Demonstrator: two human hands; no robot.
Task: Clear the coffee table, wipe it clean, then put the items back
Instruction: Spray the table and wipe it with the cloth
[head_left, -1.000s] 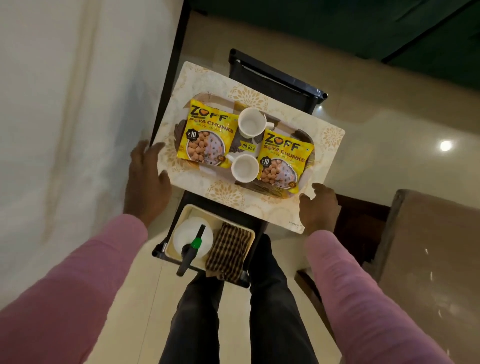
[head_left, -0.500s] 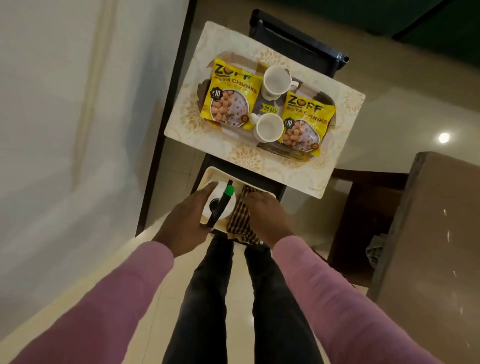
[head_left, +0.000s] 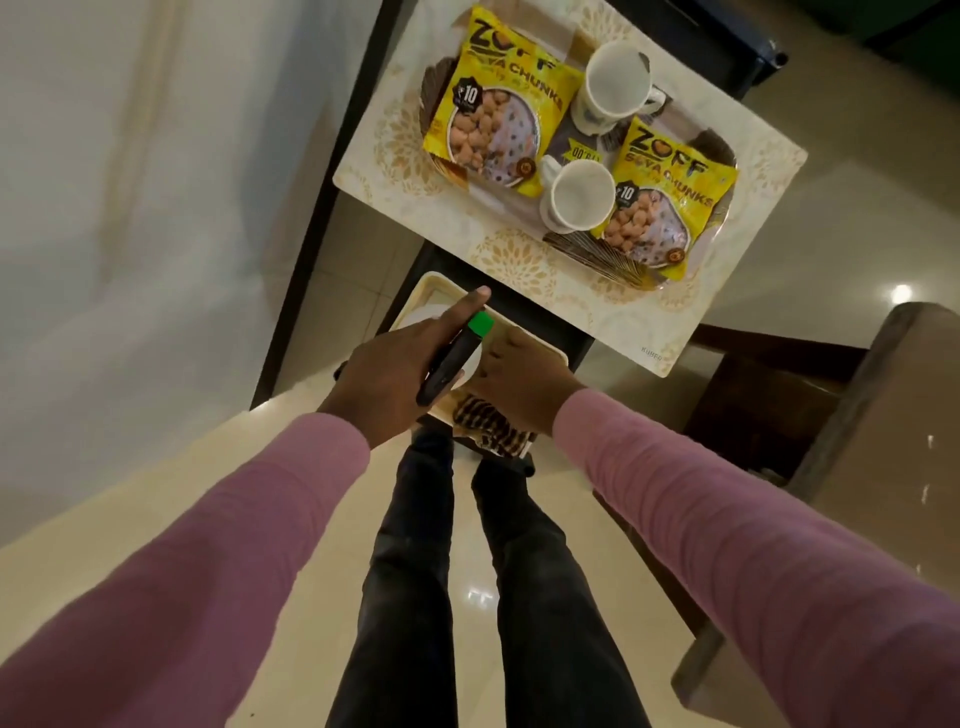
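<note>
A patterned cream serving tray (head_left: 524, 260) lies across the top of a black rack (head_left: 727, 57). It carries two yellow soya chunk packets (head_left: 498, 119) (head_left: 660, 208) and two white cups (head_left: 615, 83) (head_left: 582, 195). On a lower shelf sits a small cream tray (head_left: 428, 291) with a white spray bottle (head_left: 470, 364), its black trigger head tipped green, and a checked cloth (head_left: 491, 428). My left hand (head_left: 389, 374) grips the bottle's head, index finger stretched forward. My right hand (head_left: 522, 379) lies on the cloth with curled fingers, covering most of it.
A white wall (head_left: 130, 208) runs close along the left. A brown table (head_left: 893, 415) stands at the right, with a dark lower shelf (head_left: 769, 395) beside it. My legs (head_left: 467, 597) stand on the glossy tiled floor (head_left: 857, 234) just before the rack.
Both hands let go of the serving tray's edges and dropped to the lower shelf. The left hand closed on the spray bottle and the right hand settled on the checked cloth.
</note>
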